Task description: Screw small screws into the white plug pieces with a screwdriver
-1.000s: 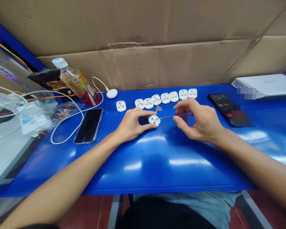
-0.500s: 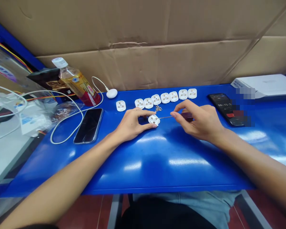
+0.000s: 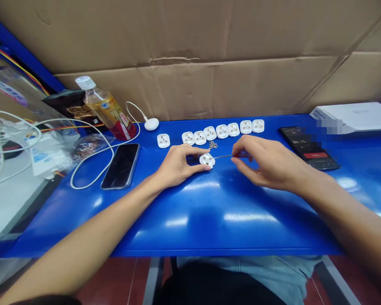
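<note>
My left hand (image 3: 182, 165) pinches a small white plastic plug piece with metal contacts (image 3: 207, 160) between thumb and forefinger, on the blue table. From the right, my right hand (image 3: 262, 163) grips a screwdriver (image 3: 224, 157); its thin shaft reaches to the white piece, and its dark handle is mostly hidden by the fingers. Just behind the held piece lies a small heap of screws (image 3: 213, 145). Several similar white pieces (image 3: 222, 131) form a row farther back, and another white piece (image 3: 163, 140) sits apart to their left.
At left are a phone (image 3: 120, 166), a white cable (image 3: 82, 186), a tilted drink bottle (image 3: 109, 110) and a round white device (image 3: 151, 124). A second phone (image 3: 307, 148) showing a timer and a white box (image 3: 352, 116) occupy the right. Cardboard (image 3: 190, 89) stands behind the blue table (image 3: 190, 228).
My right hand has turned a little around the screwdriver, and less of the handle shows. The left hand keeps its hold on the white piece. The whole view has shifted slightly.
</note>
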{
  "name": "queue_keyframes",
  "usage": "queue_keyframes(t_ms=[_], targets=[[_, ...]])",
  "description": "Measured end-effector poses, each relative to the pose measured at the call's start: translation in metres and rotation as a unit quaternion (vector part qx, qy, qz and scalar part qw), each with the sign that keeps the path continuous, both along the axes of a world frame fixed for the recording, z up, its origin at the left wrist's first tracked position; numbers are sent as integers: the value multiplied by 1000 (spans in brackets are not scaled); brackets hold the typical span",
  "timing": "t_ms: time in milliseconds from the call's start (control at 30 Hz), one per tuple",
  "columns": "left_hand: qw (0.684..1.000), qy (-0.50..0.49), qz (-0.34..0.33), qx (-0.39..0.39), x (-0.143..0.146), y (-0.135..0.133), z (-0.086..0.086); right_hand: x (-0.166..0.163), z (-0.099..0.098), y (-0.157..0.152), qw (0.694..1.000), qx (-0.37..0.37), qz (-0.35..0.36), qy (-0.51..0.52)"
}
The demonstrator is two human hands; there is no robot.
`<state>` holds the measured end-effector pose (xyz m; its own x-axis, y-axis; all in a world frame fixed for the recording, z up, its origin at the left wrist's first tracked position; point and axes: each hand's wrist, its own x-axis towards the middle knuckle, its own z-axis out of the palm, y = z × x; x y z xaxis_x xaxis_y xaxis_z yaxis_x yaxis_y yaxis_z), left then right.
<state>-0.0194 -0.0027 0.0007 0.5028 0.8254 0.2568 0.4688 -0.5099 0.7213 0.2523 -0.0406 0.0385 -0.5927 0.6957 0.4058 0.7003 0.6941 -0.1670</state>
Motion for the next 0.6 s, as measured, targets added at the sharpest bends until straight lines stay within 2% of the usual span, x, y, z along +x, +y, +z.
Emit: queue_keyframes(t_ms=[133, 367, 533, 600], targets=[[1000, 2, 4, 6, 0, 0, 0, 1, 6, 1, 999, -33, 12, -22], [1000, 7, 2, 0, 0, -1, 1, -19, 9, -4, 984, -75, -100, 128], [999, 47, 6, 27, -4, 0, 4, -26, 1, -7, 975, -76, -136, 158], [996, 73, 1, 47, -8, 2, 8, -26, -5, -6, 976, -65, -124, 168]])
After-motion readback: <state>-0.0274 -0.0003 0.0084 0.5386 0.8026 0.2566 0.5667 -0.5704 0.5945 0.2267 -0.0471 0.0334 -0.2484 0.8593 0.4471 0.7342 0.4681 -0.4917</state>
